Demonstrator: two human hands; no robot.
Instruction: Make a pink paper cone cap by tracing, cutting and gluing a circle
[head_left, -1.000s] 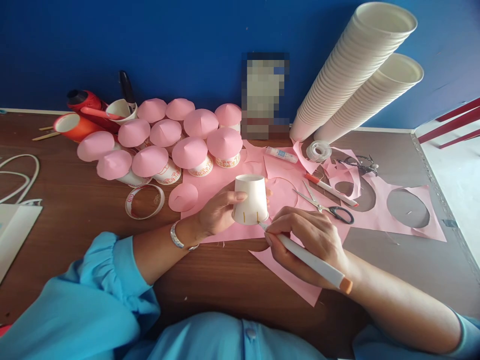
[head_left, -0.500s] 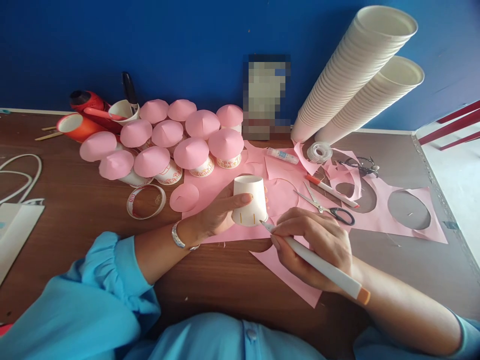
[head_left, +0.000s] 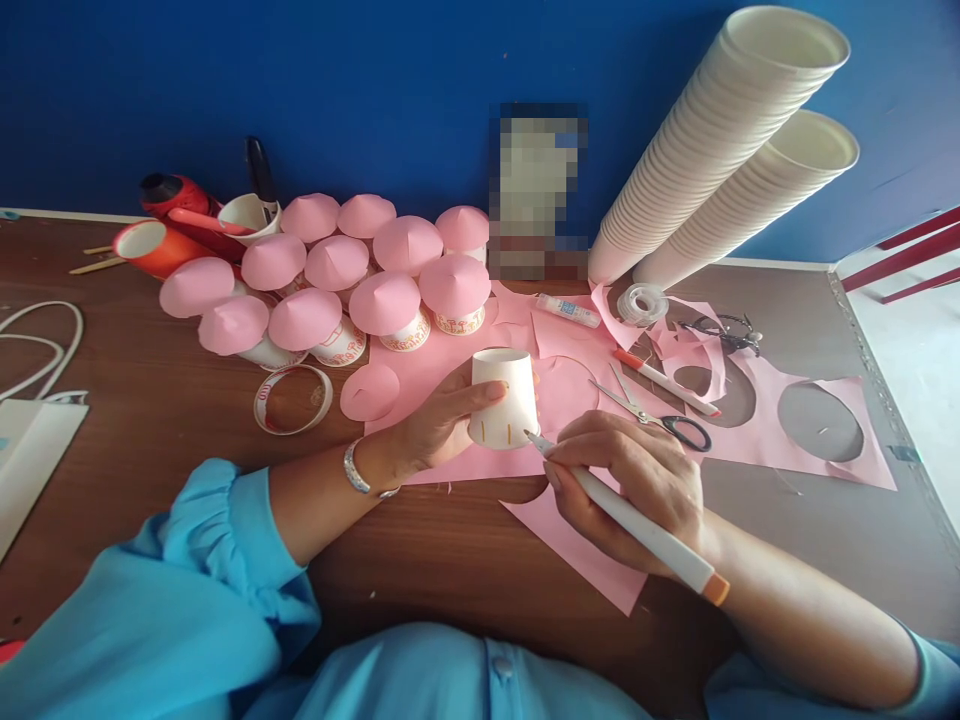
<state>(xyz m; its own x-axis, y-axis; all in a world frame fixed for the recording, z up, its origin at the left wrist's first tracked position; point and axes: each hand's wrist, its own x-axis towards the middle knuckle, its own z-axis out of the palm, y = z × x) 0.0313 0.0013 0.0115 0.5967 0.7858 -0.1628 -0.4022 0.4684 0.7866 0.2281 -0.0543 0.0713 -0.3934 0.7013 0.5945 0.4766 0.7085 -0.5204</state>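
Observation:
A white paper cup (head_left: 504, 400) is upside down in my left hand (head_left: 448, 418), thumb across its front and the other fingers mostly hidden behind. Two short orange-yellow strokes show near its lower rim. My right hand (head_left: 634, 485) grips a white marker pen (head_left: 637, 525) with an orange end; its tip is at the cup's lower right, close to or touching the surface. Under and around the cup lies pink paper (head_left: 450, 468), partly cut. Scissors (head_left: 651, 415) with black handles rest right of the cup, beside a red-and-white marker (head_left: 667, 382).
Several cups with pink cone tops (head_left: 384, 303) stand at the left back. Two tall leaning stacks of paper cups (head_left: 697, 150) rise against the blue wall. A tape roll (head_left: 641, 303), a glue stick (head_left: 568, 310) and a cut paper ring (head_left: 292, 400) lie on the table.
The marker tip has shifted slightly up and right along the cup's lower side. The cup stays in my left hand, and the view has moved a little.

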